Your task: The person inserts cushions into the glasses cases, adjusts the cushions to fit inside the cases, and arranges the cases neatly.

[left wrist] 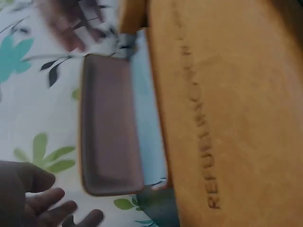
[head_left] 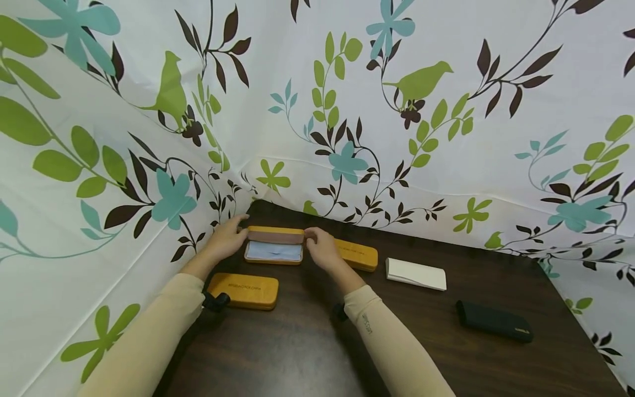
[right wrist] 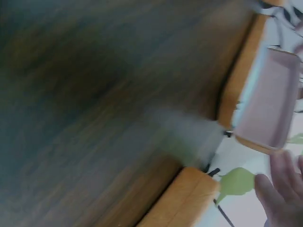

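An orange-yellow glasses case [head_left: 274, 259] stands with its lid raised at the back of the table, showing a mauve lining. Inside it lies a light blue cloth [head_left: 275, 251]. My left hand [head_left: 227, 238] is at the left end of this case; in the left wrist view its fingers are spread and apart from the lid [left wrist: 111, 127]. At the other end, my right hand [head_left: 324, 249] has its fingertips at the lid's corner, seemingly touching it in the right wrist view. Neither hand grips anything.
A closed orange-yellow case [head_left: 245, 290] lies in front of the left forearm. Another closed yellow case [head_left: 358, 255] lies behind the right wrist. Farther right are a white case [head_left: 415, 274] and a black case [head_left: 493, 321]. Patterned curtains [head_left: 297, 110] border the dark wooden table [head_left: 278, 353].
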### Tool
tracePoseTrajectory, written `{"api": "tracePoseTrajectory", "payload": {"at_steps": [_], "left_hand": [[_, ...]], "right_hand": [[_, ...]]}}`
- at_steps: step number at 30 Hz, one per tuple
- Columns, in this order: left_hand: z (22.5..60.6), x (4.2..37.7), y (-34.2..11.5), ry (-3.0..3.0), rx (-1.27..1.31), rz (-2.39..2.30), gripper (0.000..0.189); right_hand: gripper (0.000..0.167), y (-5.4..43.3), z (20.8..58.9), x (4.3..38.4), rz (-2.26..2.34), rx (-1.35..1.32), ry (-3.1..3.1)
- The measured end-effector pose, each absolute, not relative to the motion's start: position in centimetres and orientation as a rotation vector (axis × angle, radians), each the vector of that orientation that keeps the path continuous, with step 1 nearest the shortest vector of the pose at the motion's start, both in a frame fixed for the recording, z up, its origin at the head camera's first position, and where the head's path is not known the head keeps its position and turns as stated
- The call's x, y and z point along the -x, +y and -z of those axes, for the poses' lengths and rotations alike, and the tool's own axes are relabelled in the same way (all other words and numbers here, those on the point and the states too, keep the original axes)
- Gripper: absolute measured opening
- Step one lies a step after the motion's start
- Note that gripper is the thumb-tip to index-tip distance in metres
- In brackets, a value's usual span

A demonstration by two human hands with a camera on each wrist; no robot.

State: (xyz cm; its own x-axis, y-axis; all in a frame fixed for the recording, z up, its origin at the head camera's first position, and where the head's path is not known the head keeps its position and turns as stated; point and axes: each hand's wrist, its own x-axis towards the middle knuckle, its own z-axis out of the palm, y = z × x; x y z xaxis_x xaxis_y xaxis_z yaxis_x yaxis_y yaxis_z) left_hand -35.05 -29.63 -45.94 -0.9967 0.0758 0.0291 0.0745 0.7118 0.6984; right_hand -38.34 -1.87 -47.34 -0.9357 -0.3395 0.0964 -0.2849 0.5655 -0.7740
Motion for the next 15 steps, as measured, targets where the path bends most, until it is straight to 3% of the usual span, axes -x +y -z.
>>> {"api": "tracePoseTrajectory", "payload": {"at_steps": [4, 9, 12, 15], "left_hand": [[45.8, 35.4, -28.8, 3.024, -0.406, -0.740, 0.054], [45.5, 34.5, -27.9, 3.024, -0.452, -0.431, 0.054], [45.3, 33.5, -27.6, 3.039, -0.459, -0.311, 0.054], [45.1, 32.6, -27.5, 3.005, -0.491, -0.226, 0.046]], "right_hand": [[0.038, -2.7, 47.7, 38.7, 0.991, 0.667, 2.956], [0.057, -2.9, 48.4, 37.7, 0.475, 0.952, 3.018], [0.049, -2.9, 48.9, 36.8, 0.232, 1.056, 3.157], [0.029, -3.1, 49.3, 35.8, 0.061, 1.104, 3.264]]}}
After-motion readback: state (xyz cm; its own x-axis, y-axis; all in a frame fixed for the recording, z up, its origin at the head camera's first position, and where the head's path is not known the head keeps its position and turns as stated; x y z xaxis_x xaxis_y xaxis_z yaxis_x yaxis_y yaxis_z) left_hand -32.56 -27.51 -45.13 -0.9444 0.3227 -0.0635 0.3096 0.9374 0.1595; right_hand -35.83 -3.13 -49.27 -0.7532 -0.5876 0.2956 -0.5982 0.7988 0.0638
